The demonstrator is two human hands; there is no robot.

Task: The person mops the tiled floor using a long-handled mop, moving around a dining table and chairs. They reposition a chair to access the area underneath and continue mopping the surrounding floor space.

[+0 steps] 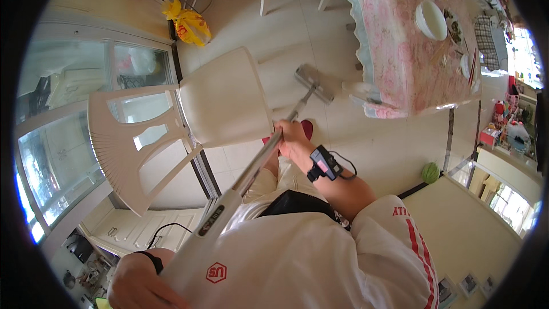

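A white and grey stick vacuum cleaner (pixel 251 173) slants across my body, from the lower left to the floor ahead. My right hand (pixel 291 134) is closed round its metal tube, below a black device strapped on the wrist. At the lower left, my left hand (pixel 140 286) curls at the upper end of the handle; its fingertips are partly cut off by the picture's edge. Buttons on a dark panel (pixel 211 221) face up on the handle. The flat floor head (pixel 314 83) rests on the pale tiles between the chair and the table.
A white chair (pixel 226 100) stands close on the left, beside glass sliding doors (pixel 63 74). A table with a pink flowered cloth (pixel 389 51) holds dishes at the right. A yellow bag (pixel 191 26) lies on the far floor; a watermelon (pixel 430 173) sits by the right wall.
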